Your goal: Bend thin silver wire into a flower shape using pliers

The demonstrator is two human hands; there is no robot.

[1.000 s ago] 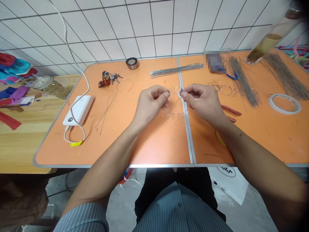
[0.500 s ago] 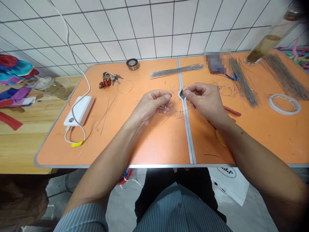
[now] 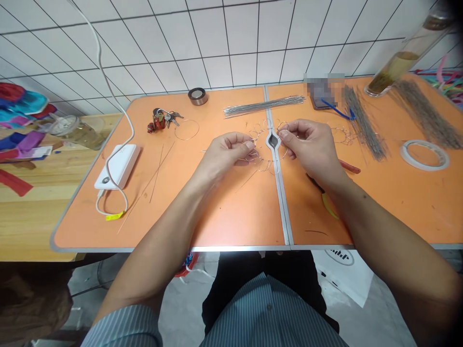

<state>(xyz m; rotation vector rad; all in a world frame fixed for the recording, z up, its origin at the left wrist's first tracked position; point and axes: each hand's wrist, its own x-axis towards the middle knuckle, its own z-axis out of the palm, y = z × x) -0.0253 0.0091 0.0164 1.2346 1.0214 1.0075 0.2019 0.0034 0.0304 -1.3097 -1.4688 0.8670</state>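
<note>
Wire loopwork (image 3: 266, 166) is pinched tight by left hand (image 3: 226, 155) and right hand (image 3: 307, 144) above the orange table (image 3: 217, 212).

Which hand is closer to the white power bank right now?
Left. The left hand is right of the white power bank, mid-table; the right hand is farther right, past the table seam. Both pinch the wire frame.

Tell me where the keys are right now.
In the head view, the keys lie far left on the table, between the dark tape roll and the power bank, just left of a loose wire ring.
</note>
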